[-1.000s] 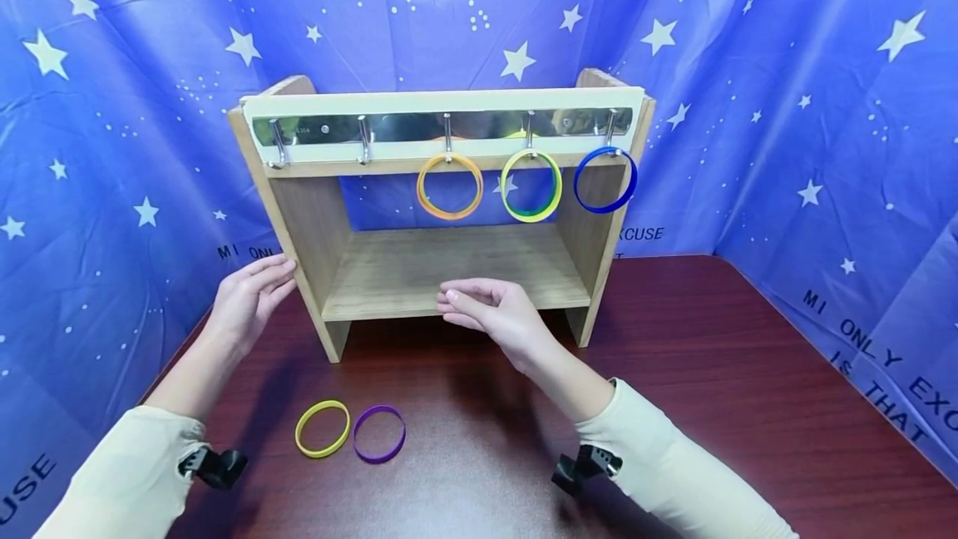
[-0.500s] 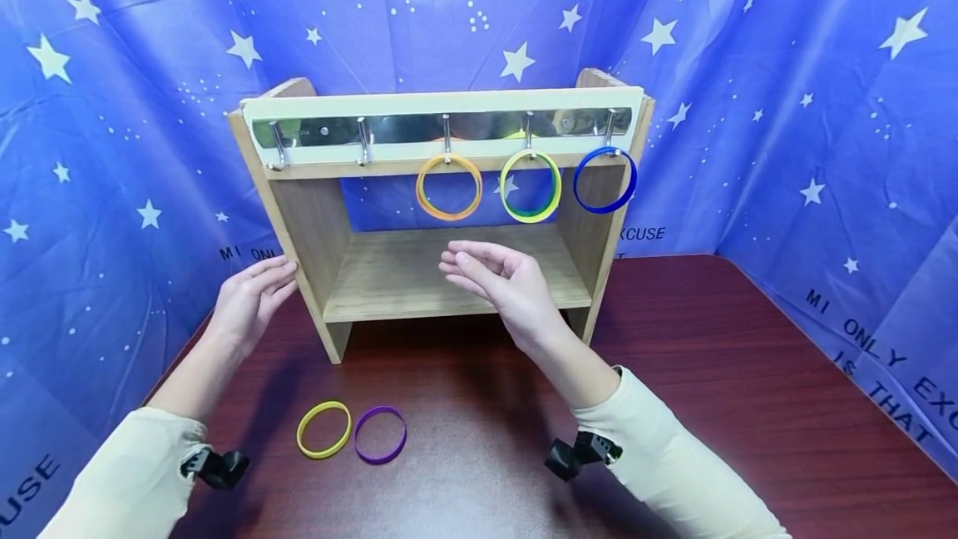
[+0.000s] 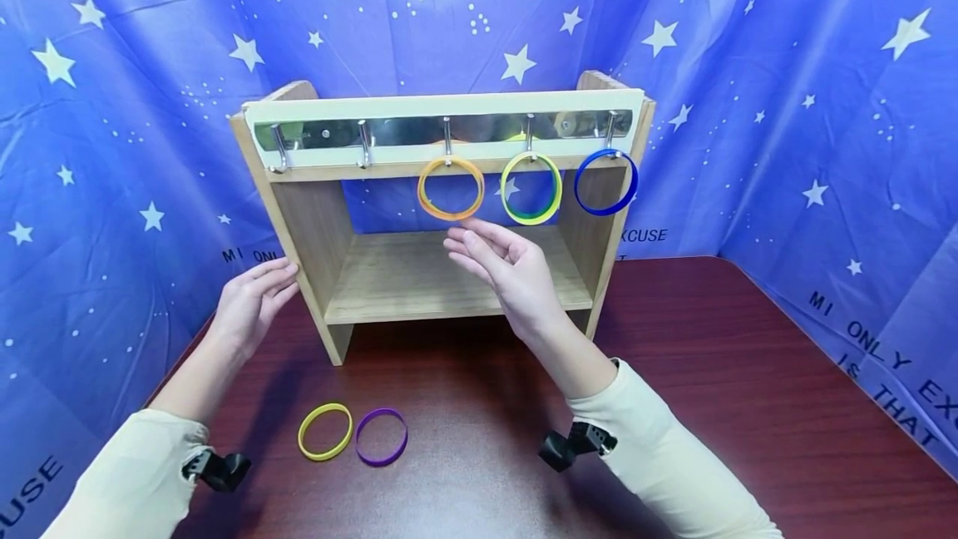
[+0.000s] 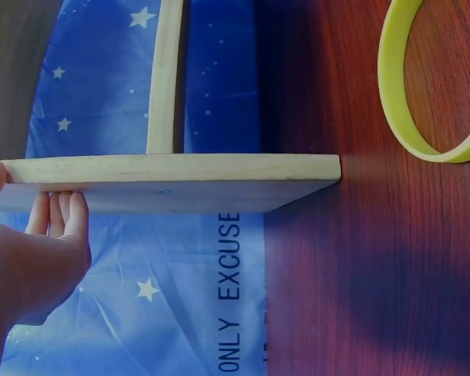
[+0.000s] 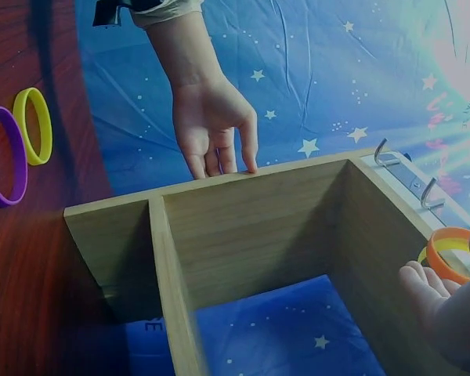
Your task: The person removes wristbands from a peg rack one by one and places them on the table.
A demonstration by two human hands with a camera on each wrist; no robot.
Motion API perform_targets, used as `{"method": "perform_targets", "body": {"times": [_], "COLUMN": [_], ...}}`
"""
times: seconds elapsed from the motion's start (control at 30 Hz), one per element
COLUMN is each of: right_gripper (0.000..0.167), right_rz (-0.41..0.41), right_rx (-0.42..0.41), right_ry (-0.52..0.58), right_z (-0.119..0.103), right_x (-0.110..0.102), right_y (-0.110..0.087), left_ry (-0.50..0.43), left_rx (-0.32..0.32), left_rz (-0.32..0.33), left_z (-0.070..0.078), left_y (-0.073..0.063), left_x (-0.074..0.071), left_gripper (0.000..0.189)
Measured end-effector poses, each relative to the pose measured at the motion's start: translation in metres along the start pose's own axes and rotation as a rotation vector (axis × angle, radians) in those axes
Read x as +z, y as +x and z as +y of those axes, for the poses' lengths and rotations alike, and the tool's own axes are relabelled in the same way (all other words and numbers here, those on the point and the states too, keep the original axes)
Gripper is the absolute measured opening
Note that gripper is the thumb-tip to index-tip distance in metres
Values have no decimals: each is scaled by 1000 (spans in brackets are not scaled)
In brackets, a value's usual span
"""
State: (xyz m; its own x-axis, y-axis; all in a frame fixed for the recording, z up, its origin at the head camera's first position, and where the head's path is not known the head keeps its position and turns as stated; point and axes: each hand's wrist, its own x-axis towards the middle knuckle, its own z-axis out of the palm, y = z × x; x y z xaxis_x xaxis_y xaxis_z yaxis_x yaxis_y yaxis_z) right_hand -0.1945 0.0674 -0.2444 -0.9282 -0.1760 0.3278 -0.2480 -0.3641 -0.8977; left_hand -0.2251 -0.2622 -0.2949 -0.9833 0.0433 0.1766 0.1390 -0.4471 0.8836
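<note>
My left hand (image 3: 250, 306) rests its straight fingertips against the outer left side of a wooden shelf (image 3: 456, 273). The left wrist view shows the thumb at the panel's front edge. Just below an orange wristband (image 3: 427, 205) on the middle hook, my right hand (image 3: 516, 273) is raised with fingers extended and nothing visibly held. A yellow band (image 5: 423, 254) shows behind the orange one in the right wrist view; whether the fingertips touch them I cannot tell. To the right hang yellow-green and green wristbands (image 3: 509, 206) together, then a blue wristband (image 3: 633, 190).
A metal hook strip (image 3: 404, 130) runs across the shelf's top, its two left hooks bare. Yellow (image 3: 302, 443) and purple (image 3: 359, 447) wristbands lie on the dark red table (image 3: 674, 339) in front. A blue starred curtain (image 3: 419, 15) surrounds the table.
My right hand has risen from in front of the lower shelf board to just under the orange wristband. My left hand has stayed at the shelf's side; the bands have not moved.
</note>
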Motion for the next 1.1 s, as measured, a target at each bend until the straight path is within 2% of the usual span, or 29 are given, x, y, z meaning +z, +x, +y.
{"method": "perform_targets", "body": {"times": [0.37, 0.53, 0.73, 0.93, 1.1], "right_gripper": [40, 39, 16, 30, 32], "right_rz": [58, 89, 145, 187, 186], "right_rx": [16, -3, -36, -70, -73], "right_ry": [87, 157, 271, 376, 418], "right_z": [4, 6, 6, 5, 1], "right_x": [3, 6, 12, 16, 18], "right_y": [8, 11, 13, 15, 15], "left_ry": [12, 15, 20, 24, 31], "left_rx": [3, 6, 1, 0, 3], "left_rz": [-4, -8, -5, -1, 4], "left_z": [-1, 0, 1, 1, 0], "left_y": [-1, -1, -1, -1, -1], "left_x": [1, 1, 1, 1, 1], "left_gripper": [28, 27, 26, 28, 28]}}
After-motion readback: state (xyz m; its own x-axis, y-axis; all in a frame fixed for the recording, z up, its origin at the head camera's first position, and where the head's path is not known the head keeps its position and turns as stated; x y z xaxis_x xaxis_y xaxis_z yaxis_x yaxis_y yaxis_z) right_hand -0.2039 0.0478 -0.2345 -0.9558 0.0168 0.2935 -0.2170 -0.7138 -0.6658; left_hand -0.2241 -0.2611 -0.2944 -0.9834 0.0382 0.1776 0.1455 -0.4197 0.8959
